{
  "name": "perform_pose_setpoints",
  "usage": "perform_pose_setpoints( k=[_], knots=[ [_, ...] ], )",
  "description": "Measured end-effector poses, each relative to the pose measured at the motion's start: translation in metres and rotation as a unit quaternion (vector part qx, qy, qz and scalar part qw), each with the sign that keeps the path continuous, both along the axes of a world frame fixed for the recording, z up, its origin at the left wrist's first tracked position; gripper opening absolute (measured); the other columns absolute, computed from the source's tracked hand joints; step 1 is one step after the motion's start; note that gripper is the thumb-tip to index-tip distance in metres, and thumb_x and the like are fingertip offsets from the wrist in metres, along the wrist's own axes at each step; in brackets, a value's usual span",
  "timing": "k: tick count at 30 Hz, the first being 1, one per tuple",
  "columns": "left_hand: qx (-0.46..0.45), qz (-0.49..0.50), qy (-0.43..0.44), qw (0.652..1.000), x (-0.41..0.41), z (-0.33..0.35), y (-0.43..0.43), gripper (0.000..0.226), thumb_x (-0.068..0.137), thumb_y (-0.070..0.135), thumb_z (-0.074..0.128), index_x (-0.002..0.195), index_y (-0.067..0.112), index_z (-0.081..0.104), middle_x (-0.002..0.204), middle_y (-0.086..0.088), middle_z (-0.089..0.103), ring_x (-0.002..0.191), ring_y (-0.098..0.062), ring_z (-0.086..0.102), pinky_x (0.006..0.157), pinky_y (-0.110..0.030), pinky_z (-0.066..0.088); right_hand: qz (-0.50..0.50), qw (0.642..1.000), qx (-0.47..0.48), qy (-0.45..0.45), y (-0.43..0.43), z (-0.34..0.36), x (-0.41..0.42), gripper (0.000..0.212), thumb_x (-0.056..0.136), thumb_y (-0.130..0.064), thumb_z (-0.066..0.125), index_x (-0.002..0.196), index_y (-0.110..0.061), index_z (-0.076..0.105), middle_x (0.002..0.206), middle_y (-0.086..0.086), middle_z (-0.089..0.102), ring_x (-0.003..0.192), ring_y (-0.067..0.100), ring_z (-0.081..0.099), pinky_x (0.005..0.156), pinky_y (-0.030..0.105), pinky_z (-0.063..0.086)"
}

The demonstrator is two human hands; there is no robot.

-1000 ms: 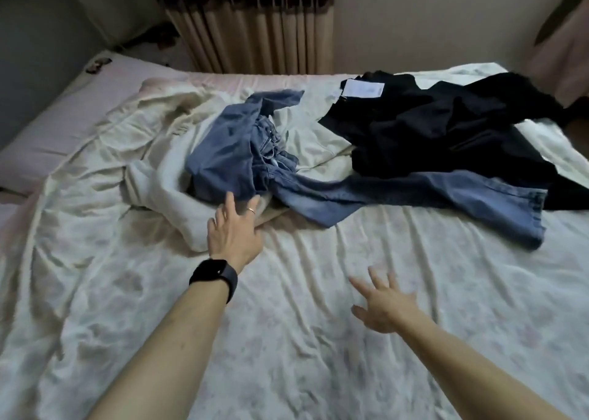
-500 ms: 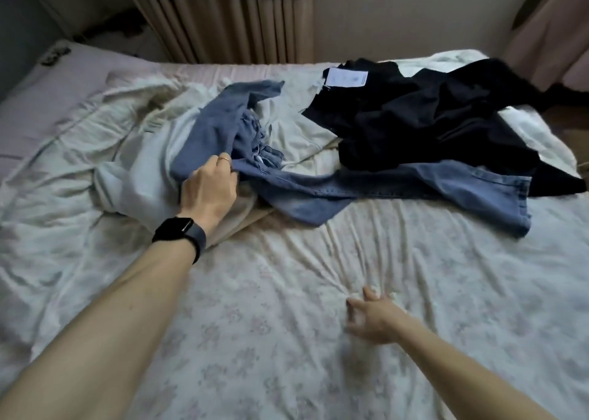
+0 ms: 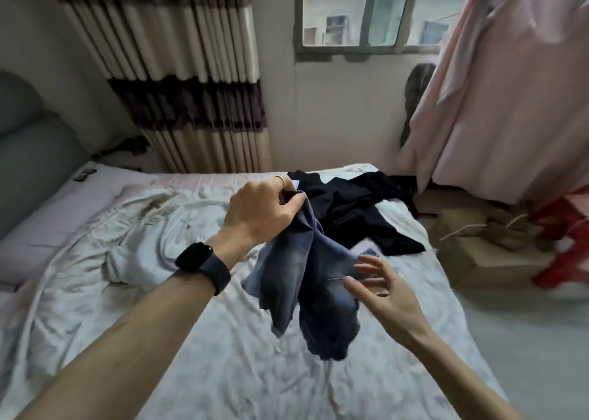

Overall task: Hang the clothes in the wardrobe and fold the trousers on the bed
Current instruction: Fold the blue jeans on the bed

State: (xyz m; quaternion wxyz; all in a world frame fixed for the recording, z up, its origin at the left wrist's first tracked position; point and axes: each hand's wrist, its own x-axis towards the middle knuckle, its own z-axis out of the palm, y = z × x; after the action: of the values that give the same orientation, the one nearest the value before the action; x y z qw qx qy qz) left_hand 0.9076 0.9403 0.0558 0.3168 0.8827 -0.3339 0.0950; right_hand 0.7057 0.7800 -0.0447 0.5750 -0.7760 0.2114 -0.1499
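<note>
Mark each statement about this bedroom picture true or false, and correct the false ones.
1. The left hand grips the jeans. True.
2. The right hand grips the black clothes. False: it is open, fingers spread, by the jeans.
3. The watch is on the right wrist. False: it is on the left wrist.
4. The black clothes lie on the bed, beyond the jeans. True.
5. The jeans lie folded flat on the bed. False: they hang bunched from the left hand.

No text readable — no labels, numbers.
</note>
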Motion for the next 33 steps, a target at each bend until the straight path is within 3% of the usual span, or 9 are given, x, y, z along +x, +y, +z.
perform_pose_setpoints(
  k=[7,12,14,17,19,21,23,28,33],
  knots=[
    [-0.131,0.067,0.289,0.946,-0.135,0.027,-0.053,0.023,0.08,0.036,0.071,0.069,0.016,0.069,0.063,0.0,0.071,0.066,-0.023,0.069,0.074,-0.042,0.058,0.093,0.963,-0.251,0.036,0.014,0.013,-0.13,0.093,0.06,-0.093,0.061,0.136,-0.042,0.05,0.126,-0.027,0.053,0.102,-0.003,0.056,0.088,0.019,0.047],
    [-0.06,0.07,0.341,0.935,-0.229,-0.023,-0.087,0.022,0.083,0.034,0.073,0.07,0.017,0.069,0.066,0.003,0.073,0.06,-0.016,0.071,0.067,-0.031,0.053,0.041,0.965,-0.258,0.034,0.0,-0.018,-0.178,0.026,0.086,-0.048,0.061,0.101,-0.028,0.069,0.093,-0.01,0.071,0.086,0.018,0.067,0.071,0.037,0.054],
    [-0.037,0.076,0.348,0.934,-0.26,-0.039,-0.099,0.024,0.082,0.036,0.073,0.068,0.017,0.07,0.069,0.002,0.074,0.069,-0.02,0.073,0.076,-0.038,0.059,0.041,0.979,-0.192,0.053,-0.009,-0.036,-0.198,0.008,0.088,-0.035,0.064,0.091,-0.03,0.068,0.079,-0.012,0.069,0.074,0.019,0.065,0.067,0.039,0.052],
    [0.004,0.087,0.326,0.941,-0.287,-0.056,-0.105,0.026,0.084,0.041,0.069,0.074,0.018,0.069,0.071,0.004,0.074,0.076,-0.019,0.072,0.084,-0.04,0.057,0.034,0.994,-0.086,0.049,-0.017,-0.053,-0.222,0.013,0.084,-0.032,0.058,0.072,-0.037,0.059,0.061,-0.018,0.059,0.056,0.006,0.049,0.058,0.04,0.047],
    [0.002,0.083,0.32,0.944,-0.297,-0.063,-0.101,0.017,0.089,0.04,0.067,0.092,0.023,0.068,0.085,0.004,0.074,0.09,-0.02,0.071,0.092,-0.04,0.055,0.014,0.998,0.005,0.057,-0.024,-0.053,-0.234,0.016,0.084,-0.036,0.057,0.071,-0.027,0.061,0.062,-0.006,0.063,0.058,0.014,0.054,0.062,0.05,0.051],
    [-0.023,0.082,0.343,0.936,-0.304,-0.068,-0.089,0.039,0.092,0.041,0.065,0.126,0.024,0.058,0.094,0.011,0.07,0.1,-0.013,0.066,0.098,-0.037,0.051,-0.022,0.995,0.072,0.062,-0.036,-0.045,-0.237,0.02,0.085,-0.038,0.061,0.071,-0.023,0.065,0.066,0.0,0.068,0.062,0.021,0.063,0.066,0.05,0.056],
    [-0.047,0.086,0.334,0.937,-0.312,-0.075,-0.073,0.052,0.093,0.049,0.062,0.137,0.025,0.05,0.101,0.018,0.064,0.098,-0.002,0.062,0.094,-0.032,0.051,-0.056,0.99,0.121,0.053,-0.053,-0.032,-0.232,0.019,0.088,-0.033,0.066,0.076,-0.019,0.07,0.072,0.004,0.072,0.072,0.027,0.07,0.068,0.045,0.06],
    [-0.093,0.079,0.234,0.965,-0.367,-0.111,-0.051,0.044,0.082,0.081,0.048,0.108,0.045,0.048,0.111,0.02,0.057,0.099,0.005,0.057,0.08,-0.024,0.049,-0.073,0.957,0.279,0.009,-0.08,0.005,-0.21,0.018,0.095,-0.013,0.067,0.08,-0.006,0.072,0.067,0.004,0.071,0.069,0.018,0.071,0.063,0.029,0.058],
    [-0.065,0.075,0.26,0.96,-0.391,-0.13,-0.053,0.049,0.068,0.095,0.049,0.103,0.063,0.038,0.109,0.031,0.053,0.101,0.015,0.052,0.074,-0.015,0.044,-0.095,0.926,0.365,-0.001,-0.085,0.042,-0.178,0.013,0.096,-0.006,0.063,0.084,-0.002,0.064,0.069,0.008,0.061,0.071,0.022,0.067,0.063,0.029,0.062]
  ],
)
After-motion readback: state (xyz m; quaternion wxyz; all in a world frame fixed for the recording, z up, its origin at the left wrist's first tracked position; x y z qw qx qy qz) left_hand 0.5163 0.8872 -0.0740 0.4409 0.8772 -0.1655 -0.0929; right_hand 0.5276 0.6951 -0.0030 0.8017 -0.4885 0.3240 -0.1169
